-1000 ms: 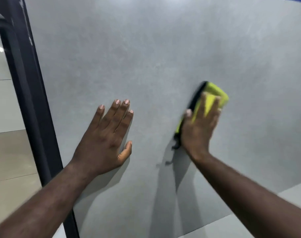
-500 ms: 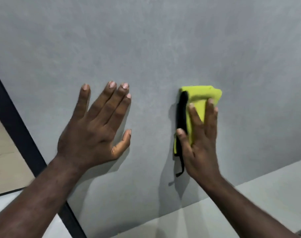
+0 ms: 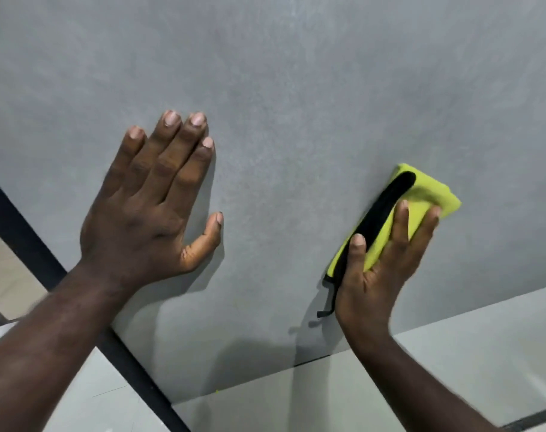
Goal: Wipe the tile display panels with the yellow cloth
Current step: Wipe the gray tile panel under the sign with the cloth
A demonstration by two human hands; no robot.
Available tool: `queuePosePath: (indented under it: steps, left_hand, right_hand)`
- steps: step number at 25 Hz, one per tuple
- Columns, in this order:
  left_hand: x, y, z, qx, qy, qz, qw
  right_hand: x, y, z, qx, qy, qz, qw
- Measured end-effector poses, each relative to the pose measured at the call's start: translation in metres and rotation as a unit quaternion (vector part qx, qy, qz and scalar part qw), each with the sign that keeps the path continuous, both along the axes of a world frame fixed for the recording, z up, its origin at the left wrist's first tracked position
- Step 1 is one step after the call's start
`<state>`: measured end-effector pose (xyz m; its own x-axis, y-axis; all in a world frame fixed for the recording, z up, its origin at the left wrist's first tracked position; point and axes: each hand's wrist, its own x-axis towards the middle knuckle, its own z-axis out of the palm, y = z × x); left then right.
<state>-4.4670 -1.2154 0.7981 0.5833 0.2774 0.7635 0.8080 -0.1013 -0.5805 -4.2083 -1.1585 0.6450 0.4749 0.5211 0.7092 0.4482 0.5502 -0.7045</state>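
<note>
My one yellow cloth point(image 3: 427, 194) has slid right and tilted on the single grey tile panel point(image 3: 296, 88), pressed under the straight fingers of my right hand point(image 3: 381, 269), thumb possibly on its black trim point(image 3: 387, 201). My left hand point(image 3: 150, 213) stays splayed flat there.

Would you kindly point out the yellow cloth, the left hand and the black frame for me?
yellow cloth point(image 3: 430, 190): head view, its bare upper corner beyond the fingertips.
left hand point(image 3: 147, 219): head view, middle of the back of the hand.
black frame point(image 3: 16, 232): head view, the bar left of the wrist.
</note>
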Motion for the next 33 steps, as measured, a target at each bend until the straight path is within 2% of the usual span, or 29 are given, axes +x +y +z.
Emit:
queuePosePath:
  steps: [1,2,4,5,6,8,9,10,11,12,13,14,16,17,18,19,20,21,22,23,24,25,26,27,28,29,30,31,33]
  left_hand:
    - [0.0,0.0,0.001,-0.002,0.002,0.001,1.0]
    - [0.001,-0.001,0.003,-0.005,0.007,0.0,1.0]
    - [-0.002,-0.004,0.008,-0.018,0.02,-0.01,1.0]
    - [-0.006,-0.008,0.009,-0.023,0.028,-0.014,0.999]
    - [-0.01,-0.012,0.01,-0.026,0.032,-0.018,0.999]
    - [-0.023,-0.021,0.014,-0.025,0.03,-0.023,0.999]
    - [-0.033,-0.026,0.018,-0.023,0.022,-0.019,0.999]
    - [-0.045,-0.032,0.024,-0.017,0.012,-0.016,1.0]
    - [-0.057,-0.036,0.03,-0.009,0.003,-0.015,1.0]
    - [-0.068,-0.04,0.035,-0.002,-0.004,-0.014,1.0]
    - [-0.079,-0.042,0.04,0.003,-0.007,-0.013,1.0]
    - [-0.089,-0.044,0.043,0.008,-0.004,-0.013,1.0]
    - [-0.109,-0.047,0.044,0.022,0.004,-0.014,1.0]
    - [-0.116,-0.047,0.043,0.03,0.007,-0.015,0.999]
    - [-0.124,-0.047,0.041,0.039,0.01,-0.017,0.999]
    - [-0.132,-0.048,0.04,0.048,0.011,-0.025,0.998]
    - [-0.141,-0.048,0.04,0.054,0.01,-0.033,0.998]
    - [-0.15,-0.048,0.039,0.057,0.008,-0.042,0.997]
    - [-0.157,-0.047,0.039,0.058,0.004,-0.05,0.997]
    - [-0.163,-0.047,0.038,0.059,0.0,-0.056,0.997]
    - [-0.167,-0.046,0.037,0.057,-0.004,-0.062,0.996]
    - [-0.17,-0.046,0.037,0.054,-0.01,-0.069,0.996]
    - [-0.172,-0.045,0.036,0.049,-0.016,-0.079,0.996]
    - [-0.175,-0.044,0.036,0.046,-0.022,-0.088,0.995]
    - [-0.178,-0.043,0.035,0.042,-0.028,-0.095,0.994]
    - [-0.181,-0.043,0.032,0.037,-0.032,-0.099,0.994]
    - [-0.184,-0.043,0.03,0.032,-0.036,-0.101,0.994]
    - [-0.187,-0.044,0.029,0.025,-0.038,-0.102,0.994]
    - [-0.191,-0.046,0.029,0.011,-0.034,-0.113,0.993]
  right_hand:
    - [-0.009,-0.006,-0.002,-0.006,-0.035,0.001,0.999]
    - [-0.018,-0.014,-0.003,0.012,-0.119,0.015,0.993]
    - [-0.022,-0.019,0.015,0.091,-0.273,0.058,0.956]
    - [-0.017,-0.014,0.033,0.118,-0.281,0.053,0.951]
    - [-0.011,-0.007,0.049,0.123,-0.236,0.03,0.963]
    - [-0.015,-0.006,0.073,0.067,-0.083,-0.001,0.994]
    - [-0.025,-0.011,0.077,0.043,-0.058,-0.011,0.997]
    - [-0.042,-0.019,0.076,0.049,-0.101,-0.012,0.994]
    - [-0.059,-0.03,0.075,0.081,-0.194,0.003,0.978]
    - [-0.068,-0.036,0.082,0.119,-0.285,0.027,0.951]
    - [-0.072,-0.036,0.1,0.157,-0.333,0.036,0.929]
    - [-0.075,-0.032,0.12,0.176,-0.317,0.022,0.931]
    - [-0.087,-0.026,0.158,0.12,-0.134,-0.02,0.983]
    - [-0.098,-0.029,0.168,0.086,-0.056,-0.032,0.994]
    - [-0.111,-0.035,0.169,0.078,-0.067,-0.046,0.994]
    - [-0.125,-0.042,0.159,0.101,-0.154,-0.052,0.982]
    - [-0.136,-0.048,0.145,0.135,-0.279,-0.035,0.95]
    - [-0.137,-0.051,0.144,0.171,-0.354,-0.026,0.919]
    - [-0.136,-0.051,0.158,0.188,-0.352,-0.026,0.917]
    - [-0.137,-0.047,0.176,0.17,-0.275,-0.039,0.946]
    - [-0.144,-0.047,0.2,0.119,-0.145,-0.036,0.982]
    - [-0.156,-0.05,0.219,0.074,-0.055,-0.034,0.995]
    - [-0.169,-0.057,0.228,0.063,-0.058,-0.05,0.995]
    - [-0.184,-0.065,0.225,0.096,-0.147,-0.066,0.982]
    - [-0.195,-0.067,0.21,0.141,-0.274,-0.074,0.949]
    - [-0.199,-0.071,0.199,0.17,-0.36,-0.067,0.915]
    - [-0.196,-0.071,0.199,0.189,-0.377,-0.061,0.905]
    - [-0.195,-0.07,0.212,0.182,-0.329,-0.067,0.924]
    - [-0.209,-0.069,0.243,0.114,-0.132,-0.068,0.982]
